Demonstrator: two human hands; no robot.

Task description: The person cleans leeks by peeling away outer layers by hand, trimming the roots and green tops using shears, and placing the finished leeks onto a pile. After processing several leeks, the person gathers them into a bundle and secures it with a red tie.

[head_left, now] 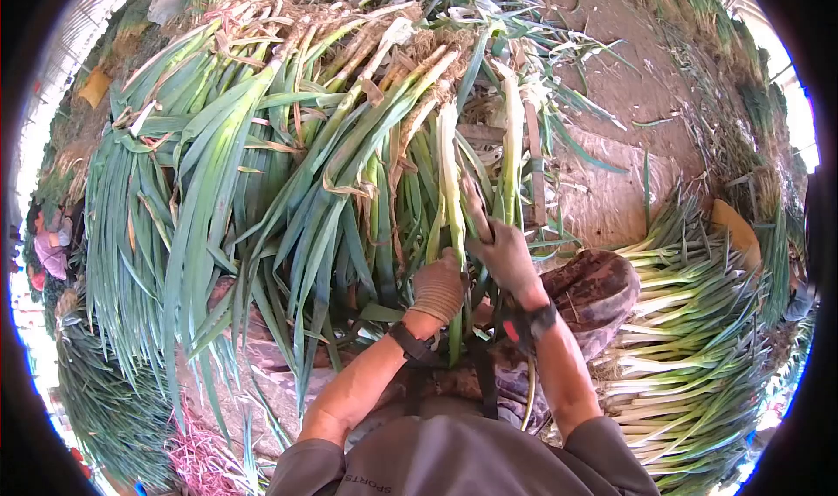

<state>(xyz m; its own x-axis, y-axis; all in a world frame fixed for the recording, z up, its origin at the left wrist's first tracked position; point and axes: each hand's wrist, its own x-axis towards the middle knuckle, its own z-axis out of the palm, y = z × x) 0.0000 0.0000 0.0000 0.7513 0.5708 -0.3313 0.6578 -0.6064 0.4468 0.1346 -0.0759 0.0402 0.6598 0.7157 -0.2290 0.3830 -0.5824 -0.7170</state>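
My left hand [439,286], in a tan work glove, is closed around the leaf end of a large green onion [448,168]. Its pale stalk rises from the fist, root end away from me. Just to the right, my gloved right hand [508,256] is closed with the thumb up. A narrow brownish strip [474,206] sticks out from its thumb side; I cannot tell whether it is a dry leaf or a tool. Another thick pale onion stalk [511,138] stands behind the right hand. A big heap of untrimmed green onions [262,164], roots away from me, lies left of both hands.
Peeled green onions [681,347] lie stacked at my right, beside my camouflage-clad knee [594,291]. A wooden frame [534,164] shows behind the right hand. Pink ties [205,452] lie at lower left, near more onion leaves [113,409]. Another person [52,247] is at far left.
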